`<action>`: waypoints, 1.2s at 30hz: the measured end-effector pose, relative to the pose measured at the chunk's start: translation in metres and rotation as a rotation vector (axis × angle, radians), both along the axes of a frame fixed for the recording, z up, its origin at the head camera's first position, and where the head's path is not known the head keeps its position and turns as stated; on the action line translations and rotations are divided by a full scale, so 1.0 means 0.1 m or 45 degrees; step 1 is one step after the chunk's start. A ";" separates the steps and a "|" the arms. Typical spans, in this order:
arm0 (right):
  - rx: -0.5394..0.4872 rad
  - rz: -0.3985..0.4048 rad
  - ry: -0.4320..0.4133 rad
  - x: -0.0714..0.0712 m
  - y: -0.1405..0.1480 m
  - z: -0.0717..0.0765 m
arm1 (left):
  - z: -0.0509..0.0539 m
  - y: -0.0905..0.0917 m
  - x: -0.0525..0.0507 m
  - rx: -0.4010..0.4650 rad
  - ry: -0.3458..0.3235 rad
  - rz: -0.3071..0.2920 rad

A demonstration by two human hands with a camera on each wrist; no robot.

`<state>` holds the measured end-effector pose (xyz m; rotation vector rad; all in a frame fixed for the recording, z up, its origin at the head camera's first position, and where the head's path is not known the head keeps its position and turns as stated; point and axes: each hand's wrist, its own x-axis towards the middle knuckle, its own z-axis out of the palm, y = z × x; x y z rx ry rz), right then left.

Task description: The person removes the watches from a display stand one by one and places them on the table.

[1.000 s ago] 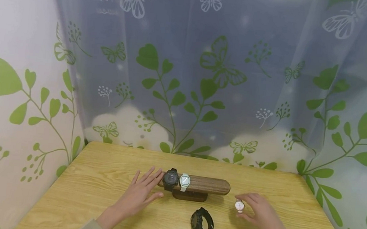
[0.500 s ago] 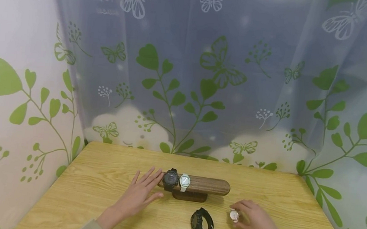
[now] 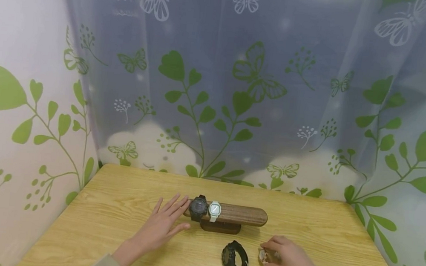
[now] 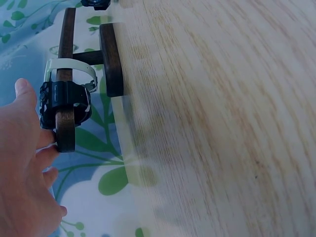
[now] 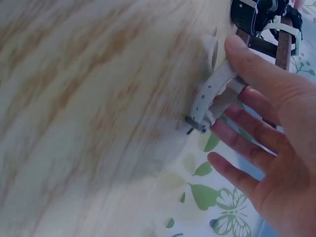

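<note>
Facing you, and wrapping round to both sides, is a printed cloth (image 3: 215,112) in blue-grey and white with green leaves and butterflies. Below it spreads the wood-grained tabletop (image 3: 134,187), its far edge near the cloth; your work sits well inside its left and right edges.

Your two hands are well apart. The left hand (image 3: 157,228) lies with fingers straight and spread, fingertips at the left end of the dark wooden watch stand (image 3: 247,216). The right hand (image 3: 293,261) pinches a small watch between thumb and fingers.

You have a stretch of uncovered bar along the stand's right half, and wood grain shows between its rounded end and your right hand. On the bar's left part sit a chunky black watch (image 3: 198,207) and, just beside it, a mint watch (image 3: 215,209). A loose black watch (image 3: 227,256) rests in front of the stand, just left of the small watch (image 3: 262,256), whose pale strap (image 5: 211,94) is blurred in the right wrist view, so you can't quite tell whether it touches the wood.
</note>
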<state>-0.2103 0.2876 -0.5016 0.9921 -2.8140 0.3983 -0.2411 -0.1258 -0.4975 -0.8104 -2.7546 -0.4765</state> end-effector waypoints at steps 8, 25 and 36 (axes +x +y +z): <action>0.007 0.008 -0.059 -0.02 0.00 -0.05 | 0.00 0.00 -0.01 0.004 -0.018 -0.007; -0.096 -0.144 0.104 -0.02 0.06 0.16 | 0.00 0.01 -0.02 0.015 -0.001 -0.013; -0.192 -0.134 0.448 -0.12 0.05 0.21 | -0.01 0.02 0.00 0.020 0.069 -0.013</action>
